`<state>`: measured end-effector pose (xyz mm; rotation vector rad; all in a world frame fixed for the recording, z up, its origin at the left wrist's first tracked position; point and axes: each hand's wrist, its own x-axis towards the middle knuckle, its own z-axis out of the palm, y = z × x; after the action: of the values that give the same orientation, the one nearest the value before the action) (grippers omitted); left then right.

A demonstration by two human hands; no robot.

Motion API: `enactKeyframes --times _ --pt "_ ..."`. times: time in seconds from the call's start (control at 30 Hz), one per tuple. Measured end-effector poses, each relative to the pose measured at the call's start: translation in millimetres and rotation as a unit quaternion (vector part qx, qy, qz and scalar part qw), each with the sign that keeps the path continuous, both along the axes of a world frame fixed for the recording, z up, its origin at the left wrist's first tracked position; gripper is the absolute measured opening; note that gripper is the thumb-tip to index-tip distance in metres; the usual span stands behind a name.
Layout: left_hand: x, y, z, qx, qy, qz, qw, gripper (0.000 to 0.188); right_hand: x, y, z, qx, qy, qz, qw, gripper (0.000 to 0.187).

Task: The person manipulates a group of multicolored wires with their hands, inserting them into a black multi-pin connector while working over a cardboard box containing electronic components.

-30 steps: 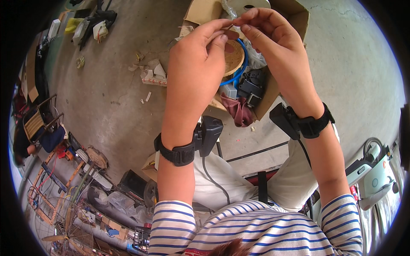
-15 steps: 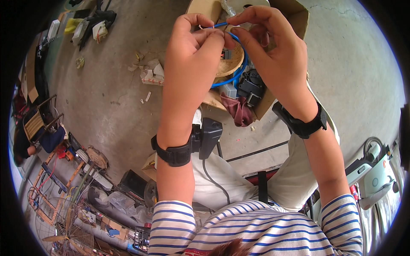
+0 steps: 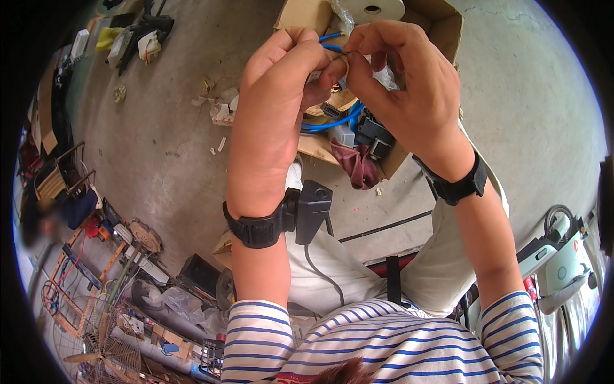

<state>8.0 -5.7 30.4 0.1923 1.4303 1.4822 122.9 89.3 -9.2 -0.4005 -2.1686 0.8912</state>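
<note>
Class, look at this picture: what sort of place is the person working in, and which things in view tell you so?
Probably a cluttered workshop or repair yard. The floor is bare concrete, an open cardboard box holds blue cable and electrical parts, and a fan lies among scrap at the lower left.

Thin blue cable (image 3: pixel 332 121) — looped, pinched at top, trailing into cardboard box (image 3: pixel 448 32).

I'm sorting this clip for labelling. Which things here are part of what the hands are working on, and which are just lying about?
In hand:
left hand
right hand
blue cable, pinched between both hands' fingertips
open cardboard box behind them

Lying about:
dark red rag
white tape roll
paper scraps
floor fan
</note>
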Motion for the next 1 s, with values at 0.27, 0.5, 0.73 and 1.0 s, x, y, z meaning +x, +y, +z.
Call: enactKeyframes --times 0.27,0.5,0.73,1.0 --pt "-7 -6 -7 0.01 -0.034 -0.031 0.999 0.018 3 -2 4 -0.05 -0.054 -0.013 0.997 0.026" --pt "-5 -1 -15 0.038 0.031 -0.039 0.998 0.008 2 0 3 -0.284 -0.058 0.026 0.957 0.02" --pt "1 -2 -14 0.075 0.26 -0.089 0.959 0.007 5 10 9 -0.542 -0.064 0.094 0.833 0.013" --pt "3 2 -8 0.069 0.155 -0.029 0.985 0.004 7 13 5 -0.648 -0.036 0.141 0.748 0.017"
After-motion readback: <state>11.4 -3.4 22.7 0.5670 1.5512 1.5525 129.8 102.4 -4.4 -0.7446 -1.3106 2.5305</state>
